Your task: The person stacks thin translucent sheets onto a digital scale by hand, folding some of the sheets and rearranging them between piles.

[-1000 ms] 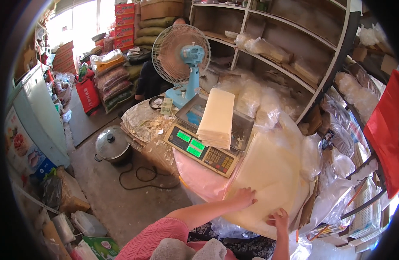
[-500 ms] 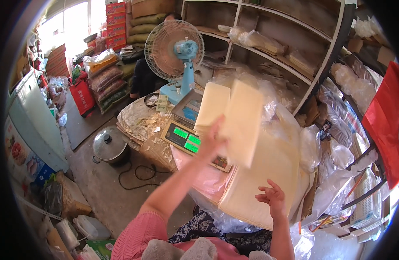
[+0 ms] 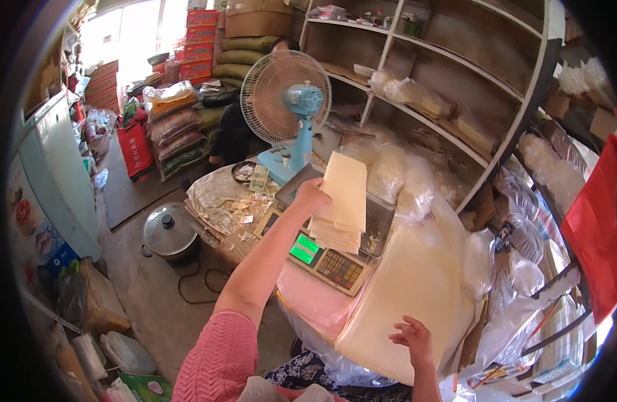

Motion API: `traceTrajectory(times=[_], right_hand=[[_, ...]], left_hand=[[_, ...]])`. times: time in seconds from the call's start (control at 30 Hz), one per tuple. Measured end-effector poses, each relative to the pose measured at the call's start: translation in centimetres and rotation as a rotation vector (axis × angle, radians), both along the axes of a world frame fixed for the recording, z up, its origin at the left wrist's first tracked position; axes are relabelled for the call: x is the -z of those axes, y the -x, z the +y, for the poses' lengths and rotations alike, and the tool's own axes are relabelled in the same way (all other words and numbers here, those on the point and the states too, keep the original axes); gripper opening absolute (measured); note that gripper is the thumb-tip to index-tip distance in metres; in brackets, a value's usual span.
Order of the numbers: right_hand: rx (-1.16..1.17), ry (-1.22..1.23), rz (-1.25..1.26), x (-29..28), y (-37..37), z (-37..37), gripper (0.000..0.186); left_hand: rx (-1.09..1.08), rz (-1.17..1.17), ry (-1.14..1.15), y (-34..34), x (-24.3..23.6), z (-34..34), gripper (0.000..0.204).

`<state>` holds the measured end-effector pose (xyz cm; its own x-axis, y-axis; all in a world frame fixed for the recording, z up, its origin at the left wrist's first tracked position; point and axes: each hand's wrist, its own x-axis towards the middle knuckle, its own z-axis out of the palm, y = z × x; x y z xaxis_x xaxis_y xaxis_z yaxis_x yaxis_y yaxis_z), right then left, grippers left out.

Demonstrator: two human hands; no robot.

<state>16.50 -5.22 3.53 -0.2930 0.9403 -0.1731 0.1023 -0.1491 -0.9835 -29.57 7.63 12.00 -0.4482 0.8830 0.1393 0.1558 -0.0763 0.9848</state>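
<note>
My left hand (image 3: 312, 199) is closed on the left edge of a stack of thin cream-coloured sheets (image 3: 345, 194). Its layered lower edges show above the weighing scale (image 3: 332, 266), which has a lit green display and a keypad. The scale's metal tray (image 3: 374, 234) lies beneath the stack; whether the sheets rest on it I cannot tell. Over the near right of the table my right hand (image 3: 413, 337) is open, its fingers loosely apart and nothing in them. Below that hand lies a wide pile of large cream sheets (image 3: 402, 288).
A pale blue fan (image 3: 298, 114) stands behind the scale, with a person (image 3: 228, 137) partly hidden behind it. Pink plastic (image 3: 315, 295) covers the table's near edge. On the floor at left sits a lidded pot (image 3: 168, 231). Shelves (image 3: 449, 120) rise at the back right.
The sheet my left hand held out to the right has come left, and a single stack now shows in that hand. More of the tray and keypad is uncovered. My right hand stays open.
</note>
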Motion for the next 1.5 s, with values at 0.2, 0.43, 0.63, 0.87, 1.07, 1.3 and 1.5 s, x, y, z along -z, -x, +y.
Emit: traceTrajectory(times=[0.2, 0.43, 0.63, 0.87, 1.07, 1.3, 1.5], right_hand=[[-0.195, -0.453, -0.124, -5.5, 12.4, 6.2, 0.056], [-0.276, -0.283, 0.142, -5.1, 22.4, 13.8, 0.070], [-0.108, -0.256, 0.078, -5.5, 19.9, 11.8, 0.066], [-0.462, -0.596, -0.599, -2.0, 2.9, 0.8, 0.071], [-0.459, -0.689, -1.268, 3.2, -4.5, -7.8, 0.089], [-0.441, -0.832, -1.132, 6.2, -6.6, -6.2, 0.060], [-0.357, -0.923, -1.087, 6.6, -8.0, -6.5, 0.058]], left_hand=[[0.070, -0.219, 0.032, 1.2, 1.7, 1.1, 0.094], [0.296, -0.500, -0.157, -2.5, 1.2, 2.6, 0.099], [0.092, -0.041, -0.028, -0.5, 2.4, 1.8, 0.088], [-0.316, 0.553, -0.623, -9.5, 2.3, -11.7, 0.053], [0.143, 0.428, -0.456, -18.2, 10.9, -18.7, 0.051], [0.440, 0.229, 0.006, -23.0, 18.0, -22.3, 0.075], [0.513, 0.277, -0.019, -24.3, 19.1, -22.6, 0.075]])
